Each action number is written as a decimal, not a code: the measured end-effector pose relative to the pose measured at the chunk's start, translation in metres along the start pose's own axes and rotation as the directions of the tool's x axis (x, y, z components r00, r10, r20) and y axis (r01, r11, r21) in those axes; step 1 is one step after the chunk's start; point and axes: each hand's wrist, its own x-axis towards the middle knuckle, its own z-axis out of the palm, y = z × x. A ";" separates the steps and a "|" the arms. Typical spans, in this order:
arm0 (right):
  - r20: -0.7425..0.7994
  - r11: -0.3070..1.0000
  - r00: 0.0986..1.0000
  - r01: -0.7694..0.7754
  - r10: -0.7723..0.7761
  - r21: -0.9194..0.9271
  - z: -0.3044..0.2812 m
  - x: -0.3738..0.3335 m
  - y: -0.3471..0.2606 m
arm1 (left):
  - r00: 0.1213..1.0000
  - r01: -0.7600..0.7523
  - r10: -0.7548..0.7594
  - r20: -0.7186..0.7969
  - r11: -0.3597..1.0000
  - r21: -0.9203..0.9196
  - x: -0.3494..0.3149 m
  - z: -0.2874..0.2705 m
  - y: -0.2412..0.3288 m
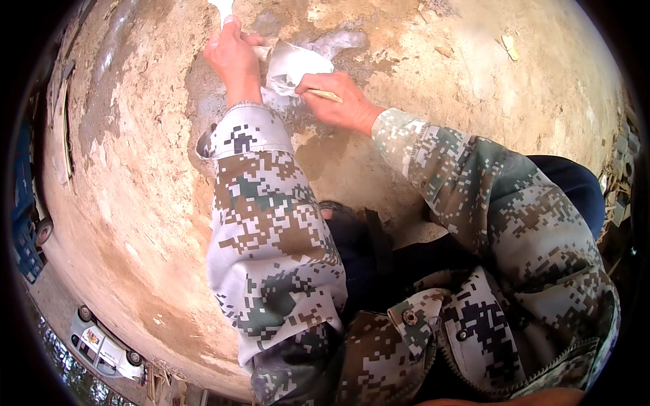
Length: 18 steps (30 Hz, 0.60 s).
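Observation:
My left hand (233, 57) is closed near the top edge. A bright white piece (222, 8) sticks up beyond its fingers, too washed out to name. Between my hands is a white, glaring vessel-like thing (298, 64) with a grey smear on its side. A short beige part (261, 52) lies between it and my left fingers; whether they hold it I cannot tell. My right hand (335, 98) grips a tool by its light wooden handle (326, 95), at the vessel's near right edge. The tool's working end is hidden.
Rough tan earth (156, 203) spreads all round, with wet grey patches (338, 42) by my hands. A dry yellowish scrap (509, 47) lies at the upper right. A white vehicle (105, 348) and a blue one (26, 223) stand at the left; planks (66, 132) lie nearby.

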 end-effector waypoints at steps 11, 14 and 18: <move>-0.059 0.983 0.993 -0.091 0.101 0.156 -0.006 0.032 0.005 | 0.979 0.009 -0.022 0.201 0.998 0.064 -0.006 0.006 0.009; 0.046 0.935 0.941 -0.339 0.336 0.101 -0.033 0.018 0.000 | 0.982 0.085 -0.081 0.171 0.996 -0.014 -0.009 -0.003 0.009; -0.057 0.903 0.904 -0.416 0.423 0.106 -0.053 0.025 -0.016 | 0.990 0.014 -0.012 0.142 1.000 -0.020 -0.011 -0.006 0.015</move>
